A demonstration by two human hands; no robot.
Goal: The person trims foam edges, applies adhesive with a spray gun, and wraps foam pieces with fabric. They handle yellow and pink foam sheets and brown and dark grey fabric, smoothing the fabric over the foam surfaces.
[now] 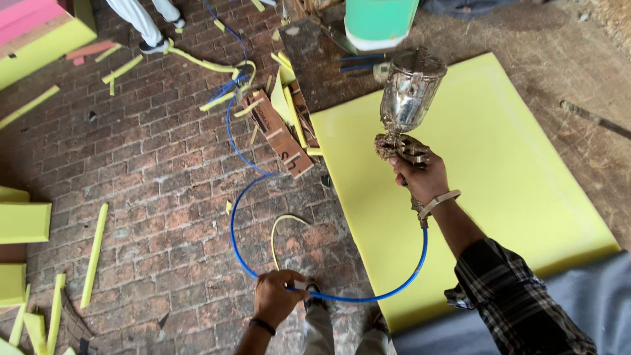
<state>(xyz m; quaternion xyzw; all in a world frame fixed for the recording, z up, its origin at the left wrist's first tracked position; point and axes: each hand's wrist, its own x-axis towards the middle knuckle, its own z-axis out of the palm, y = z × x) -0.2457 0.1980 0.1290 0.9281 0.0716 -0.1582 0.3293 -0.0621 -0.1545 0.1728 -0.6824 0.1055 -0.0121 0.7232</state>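
Right hand (pixel 422 179) raised over the yellow foam sheet (pixel 499 171), fingers wrapped tight round the grip of a spray gun (pixel 404 112). Metal cup of the gun upright above the fist, dull silver and crusted with residue. Pale band on the right wrist, checked sleeve further down the forearm.

Blue hose (pixel 238 217) leaving the bottom of the gun's handle, sagging in a curve across the near edge of the foam sheet, then passing through the left hand (pixel 276 297). Left hand low over the brick floor (pixel 151 190), fingers closed round the hose, dark band on the wrist. Beyond that hand, hose looping up over the bricks toward the top of the view.

Thin yellow strip (pixel 284 227) curled on the floor just above the left hand, apart from the hose loop around it. Foam sheet flat on the floor, large and rectangular, near corner lying over a grey cloth (pixel 578 302). Wooden pieces (pixel 279 131) in a heap just beside the sheet's left edge, mixed with yellow foam offcuts (pixel 95 253), more of these scattered across the bricks. Stacked yellow foam blocks (pixel 25 222) at the far left edge. Another person's legs (pixel 141 23) in pale trousers at the top left, well apart. Green-fronted block (pixel 381 20) at the top, behind the cup.
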